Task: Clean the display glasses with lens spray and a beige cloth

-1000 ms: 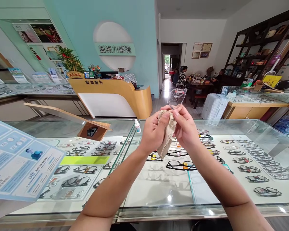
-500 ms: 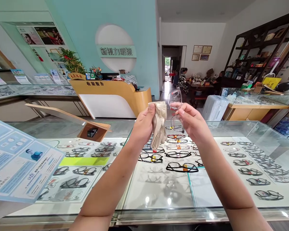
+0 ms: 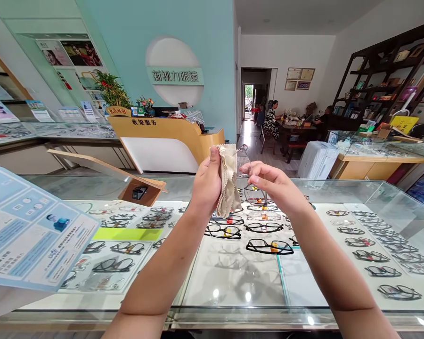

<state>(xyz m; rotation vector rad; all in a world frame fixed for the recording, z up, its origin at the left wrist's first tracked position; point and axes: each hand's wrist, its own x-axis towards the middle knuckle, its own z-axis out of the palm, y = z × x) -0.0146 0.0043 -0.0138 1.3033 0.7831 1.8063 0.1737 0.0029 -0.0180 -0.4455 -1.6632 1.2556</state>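
My left hand (image 3: 209, 181) is closed on a beige cloth (image 3: 228, 181) with zigzag edges, which hangs down in folds. A pair of thin-rimmed clear glasses (image 3: 249, 165) is pinched between the fingers of my right hand (image 3: 273, 183), with one lens above the other. The upper part of the glasses is right beside the cloth; whether they touch is hard to tell. Both hands are raised above the glass display case (image 3: 233, 308), where black-framed glasses (image 3: 269, 246) and other frames are laid out in rows.
A blue printed sheet (image 3: 31, 230) stands at the left, near a wooden holder (image 3: 141, 189). Beyond the case is a yellow and white counter (image 3: 155, 146). At the back, a person (image 3: 271, 120) sits by a dark table, another person beside it. A wrapped stack (image 3: 317, 160) stands right of centre.
My right hand has moved left and slightly down, bringing the glasses close to the cloth. The glasses have tilted. My left hand has shifted slightly left, and the view has shifted a little.
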